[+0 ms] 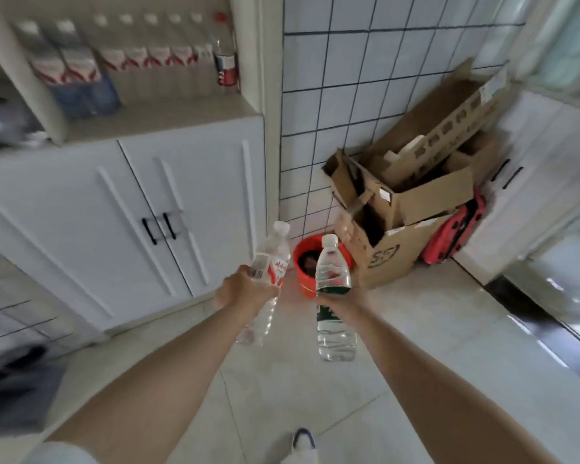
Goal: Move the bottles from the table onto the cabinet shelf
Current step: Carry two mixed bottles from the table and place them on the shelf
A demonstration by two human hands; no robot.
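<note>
Left hand (245,289) grips red-label bottle (268,272), right hand (344,304) grips green-label bottle (334,296); raise both upright to far-left cabinet shelf (168,115)

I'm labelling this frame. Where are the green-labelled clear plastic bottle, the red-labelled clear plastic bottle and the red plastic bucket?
Green-labelled clear plastic bottle (333,272), head view, upper body.
Red-labelled clear plastic bottle (275,254), head view, shoulder.
Red plastic bucket (307,285), head view, front wall.
</note>
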